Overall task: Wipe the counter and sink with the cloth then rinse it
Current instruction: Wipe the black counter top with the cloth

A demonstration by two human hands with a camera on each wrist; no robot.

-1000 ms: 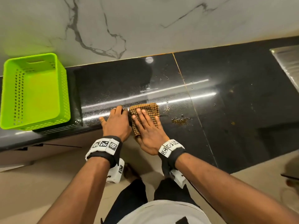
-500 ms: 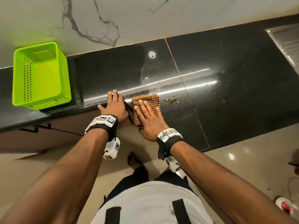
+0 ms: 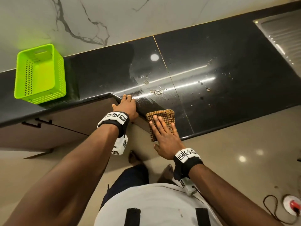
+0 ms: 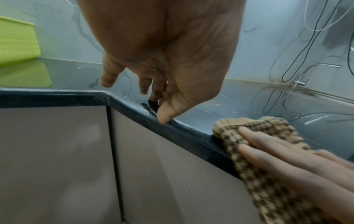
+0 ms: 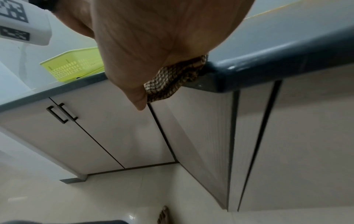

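Note:
A folded brown checked cloth [image 3: 162,115] lies on the black counter [image 3: 228,66] at its angled front edge, partly hanging over it. My right hand [image 3: 163,132] presses flat on the cloth with straight fingers [image 4: 268,145]; in the right wrist view the cloth [image 5: 172,80] shows under my palm. My left hand [image 3: 127,106] rests on the counter edge to the left of the cloth, holding nothing, its thumb [image 4: 164,118] touching the rim. Crumbs [image 3: 157,91] and water drops lie farther back. The steel sink drainboard [image 3: 285,35] is at the far right.
A lime green plastic basket [image 3: 40,74] stands on the counter at the left by the marble wall. Beige cabinet doors with dark handles [image 5: 61,112] sit below the counter. My bare feet are on the tiled floor, and a cord with a round white object [image 3: 291,205] lies at the lower right.
My right hand has drawn the cloth back toward me to the front edge, where it now overhangs. The crumbs stay behind on the counter. My left hand remains on the counter edge.

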